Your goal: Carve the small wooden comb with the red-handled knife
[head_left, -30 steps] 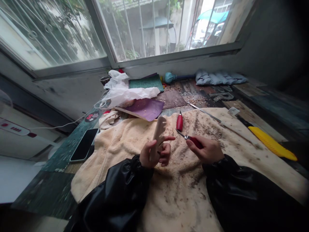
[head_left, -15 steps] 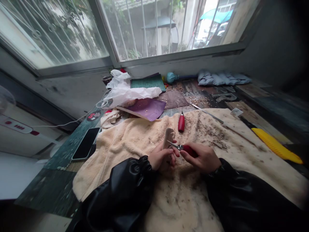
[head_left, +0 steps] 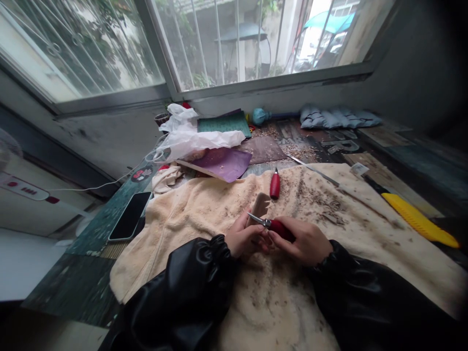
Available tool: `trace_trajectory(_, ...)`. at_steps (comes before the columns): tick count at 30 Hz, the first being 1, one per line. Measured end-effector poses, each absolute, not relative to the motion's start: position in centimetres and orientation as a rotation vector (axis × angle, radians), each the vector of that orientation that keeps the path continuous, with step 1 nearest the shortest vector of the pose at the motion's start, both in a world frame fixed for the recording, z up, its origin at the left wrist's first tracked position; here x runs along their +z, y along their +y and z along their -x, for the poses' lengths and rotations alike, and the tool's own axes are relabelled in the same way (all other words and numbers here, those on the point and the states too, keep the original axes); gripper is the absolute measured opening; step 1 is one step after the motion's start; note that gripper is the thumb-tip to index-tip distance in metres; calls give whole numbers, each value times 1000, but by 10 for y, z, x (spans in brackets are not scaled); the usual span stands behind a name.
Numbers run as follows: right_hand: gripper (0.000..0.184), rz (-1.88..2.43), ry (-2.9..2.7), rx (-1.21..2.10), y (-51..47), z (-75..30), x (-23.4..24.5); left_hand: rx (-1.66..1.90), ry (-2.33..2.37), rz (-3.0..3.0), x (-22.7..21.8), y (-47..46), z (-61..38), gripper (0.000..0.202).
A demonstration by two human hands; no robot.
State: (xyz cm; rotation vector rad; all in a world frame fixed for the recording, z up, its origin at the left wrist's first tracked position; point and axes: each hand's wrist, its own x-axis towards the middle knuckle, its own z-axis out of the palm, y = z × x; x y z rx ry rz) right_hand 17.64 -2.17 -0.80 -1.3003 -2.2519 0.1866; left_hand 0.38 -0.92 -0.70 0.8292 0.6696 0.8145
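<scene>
My left hand [head_left: 245, 237] is closed around the lower part of a pale wooden piece [head_left: 260, 205], whose upper end has notches along its right side. In my right hand [head_left: 305, 240] is a carving knife [head_left: 281, 229] with a red handle and a metal collar. Its narrow blade points up and left, across the front of the wood. The fingers of both hands meet near the collar, and the wood's lower end is hidden in my left palm. Beyond them a second red-handled carving knife [head_left: 274, 185] lies on the cream towel [head_left: 197, 209].
Wood shavings [head_left: 325, 200] litter the towel. To the right lie a long thin metal tool [head_left: 318, 171] and a yellow-handled tool [head_left: 417, 219]. A phone [head_left: 130, 217] rests at the left edge. Purple sheet [head_left: 228, 163] and white plastic bag [head_left: 204, 140] lie behind.
The wooden piece has tilted to the right, showing its notches more. The knife blade has shifted slightly left and now points more steeply upward.
</scene>
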Motion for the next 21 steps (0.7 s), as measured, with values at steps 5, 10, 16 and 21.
trace_trajectory(5, 33, 1276, -2278, 205, -21, -178, -9, 870, 737, -892, -7, -11, -5, 38)
trace_trajectory(10, 33, 1284, -2276, 252, -21, -178, -9, 888, 821, -1024, -6, -12, -5, 45)
trace_trajectory(16, 34, 1314, -2255, 257, -22, -177, -12, 873, 783, -1094, -10, -14, -5, 45)
trace_trajectory(21, 30, 1303, -2265, 161, -22, -179, -14, 881, 789, -1143, -12, -13, -5, 42)
